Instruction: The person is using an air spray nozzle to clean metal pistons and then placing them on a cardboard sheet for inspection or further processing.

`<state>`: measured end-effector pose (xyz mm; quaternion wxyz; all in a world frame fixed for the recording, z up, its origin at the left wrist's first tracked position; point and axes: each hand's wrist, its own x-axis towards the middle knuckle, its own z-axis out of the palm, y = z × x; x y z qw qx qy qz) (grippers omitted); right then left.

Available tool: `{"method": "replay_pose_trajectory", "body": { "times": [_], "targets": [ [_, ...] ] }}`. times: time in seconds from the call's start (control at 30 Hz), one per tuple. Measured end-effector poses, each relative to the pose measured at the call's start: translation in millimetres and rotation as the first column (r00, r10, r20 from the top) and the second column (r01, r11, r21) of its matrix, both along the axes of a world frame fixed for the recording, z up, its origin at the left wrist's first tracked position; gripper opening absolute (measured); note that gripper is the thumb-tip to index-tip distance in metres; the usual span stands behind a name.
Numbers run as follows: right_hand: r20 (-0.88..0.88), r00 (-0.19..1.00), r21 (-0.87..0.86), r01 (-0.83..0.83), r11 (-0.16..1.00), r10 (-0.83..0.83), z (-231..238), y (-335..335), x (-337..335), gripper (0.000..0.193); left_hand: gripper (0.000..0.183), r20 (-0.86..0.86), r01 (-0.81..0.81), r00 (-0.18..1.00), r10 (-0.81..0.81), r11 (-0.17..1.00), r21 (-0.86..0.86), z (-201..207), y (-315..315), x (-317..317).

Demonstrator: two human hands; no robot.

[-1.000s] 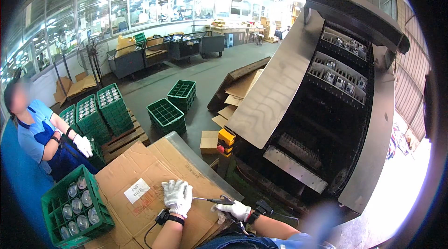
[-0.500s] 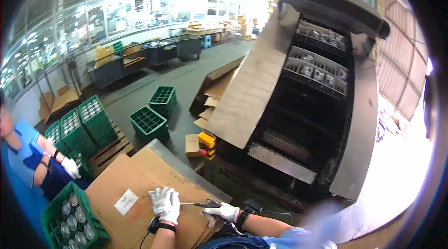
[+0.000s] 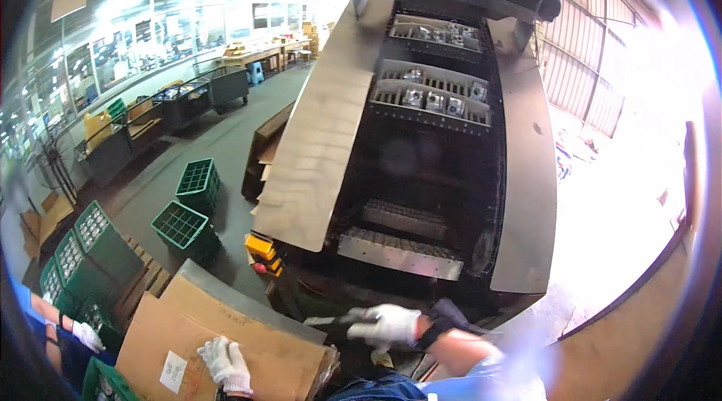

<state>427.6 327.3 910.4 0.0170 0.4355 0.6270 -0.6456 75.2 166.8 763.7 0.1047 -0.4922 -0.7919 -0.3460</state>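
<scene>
My left hand (image 3: 226,366), in a white glove, lies on a large cardboard sheet (image 3: 210,311), right of its white label (image 3: 174,372). Its fingers are stretched out and hold nothing. In my gloved right hand (image 3: 387,326) is an air blow gun (image 3: 352,318), dark with a thin nozzle pointing left, blurred by motion. That hand is past the cardboard's right edge, in front of the machine's low metal lip (image 3: 398,254). Further up the machine's dark conveyor (image 3: 414,160), a grey slotted tray (image 3: 432,111) carries several shiny metal parts.
A yellow control box (image 3: 263,248) stands at the machine's left front corner. Two green divided crates (image 3: 180,224) sit on the floor. At left are filled green crates (image 3: 113,239) by a wooden pallet (image 3: 154,273), and a co-worker's gloved hand (image 3: 90,337).
The view has swung right. My right hand with the blow gun has moved right, away from my left hand and off the cardboard. My left hand stays on the cardboard.
</scene>
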Motion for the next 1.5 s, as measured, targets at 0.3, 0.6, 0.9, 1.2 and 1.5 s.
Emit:
{"method": "replay_pose_trajectory", "body": {
  "times": [0.3,0.6,0.9,1.2,1.5],
  "targets": [
    [-0.306,0.667,0.747,0.611,0.263,-0.679,219.4,200.6,233.9,0.038,0.041,0.36,-0.041,0.928,0.094,0.987,-0.154,42.6,5.6,-10.3],
    [-0.101,0.698,0.774,0.503,0.385,-0.709,266.3,330.1,209.5,0.031,0.031,0.71,0.049,0.663,-0.237,0.96,0.275,175.1,142.8,19.6],
    [-0.088,0.71,0.985,0.166,0.045,-0.698,273.3,375.3,237.6,0.048,0.051,-0.18,0.538,0.825,-0.536,0.842,-0.04,302.4,286.9,132.6],
    [-0.147,0.598,0.734,0.6,0.318,-0.788,239.3,302.7,327.2,0.029,0.059,-0.028,0.647,0.747,-0.664,0.736,-0.198,338.3,493.9,245.2],
    [-0.227,0.64,0.503,0.723,0.474,-0.734,226.3,311.4,343.7,0.031,0.054,0.048,0.321,0.946,-0.319,0.914,-0.249,316.1,630.9,362.4]
  ]
}}
